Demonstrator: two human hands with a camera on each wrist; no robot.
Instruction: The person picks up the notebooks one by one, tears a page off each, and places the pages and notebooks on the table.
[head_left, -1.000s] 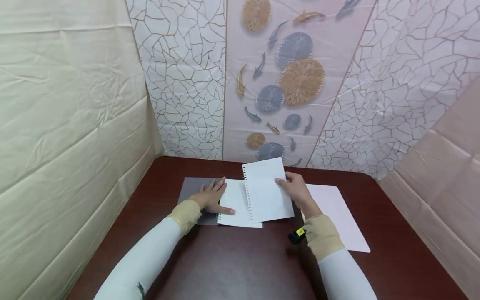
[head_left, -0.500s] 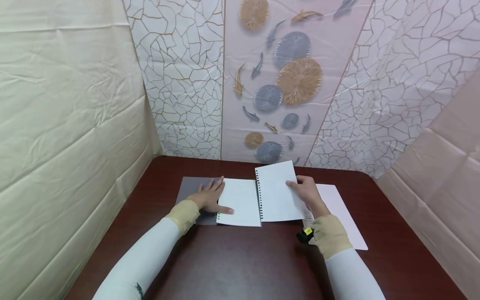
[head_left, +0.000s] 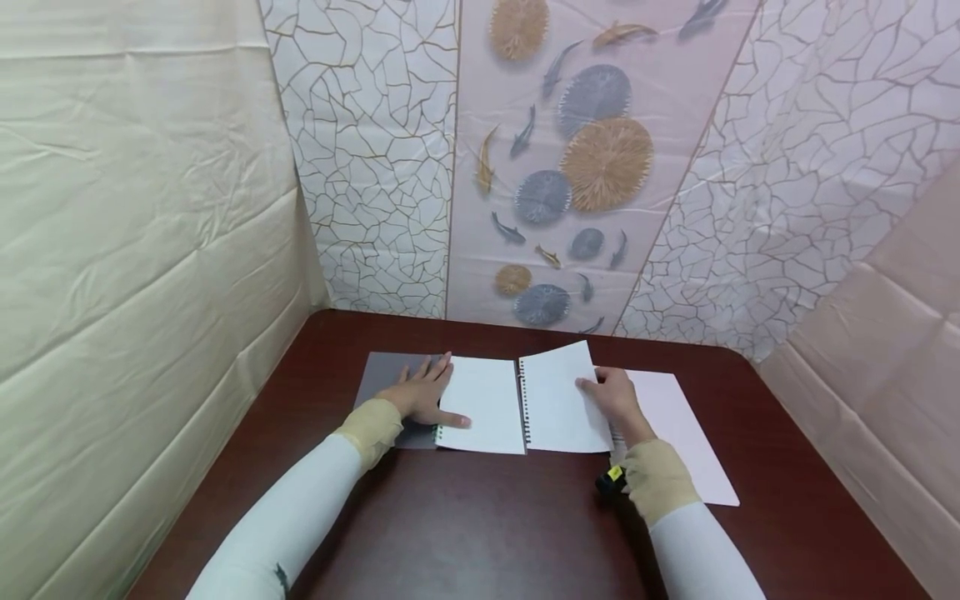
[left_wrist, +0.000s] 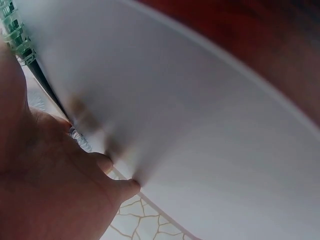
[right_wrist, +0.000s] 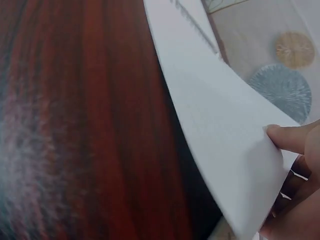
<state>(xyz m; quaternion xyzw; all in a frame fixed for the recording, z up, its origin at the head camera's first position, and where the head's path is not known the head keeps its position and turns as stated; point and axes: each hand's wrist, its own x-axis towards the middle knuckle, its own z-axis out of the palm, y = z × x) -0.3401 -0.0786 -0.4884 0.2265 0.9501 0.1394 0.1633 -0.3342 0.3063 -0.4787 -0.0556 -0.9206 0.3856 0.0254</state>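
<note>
Sheet (head_left: pixel 558 407) has sunk lower, right hand (head_left: pixel 615 397) pinching it (underside hidden), left hand (head_left: pixel 423 398) spread.

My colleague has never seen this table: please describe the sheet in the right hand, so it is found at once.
On the dark red table, find the notebook partly under the left hand. The sheet is just right of it, its right edge in the right hand. Its white colour and row of dark holes set it apart from the pinkish paper farther right.
</note>
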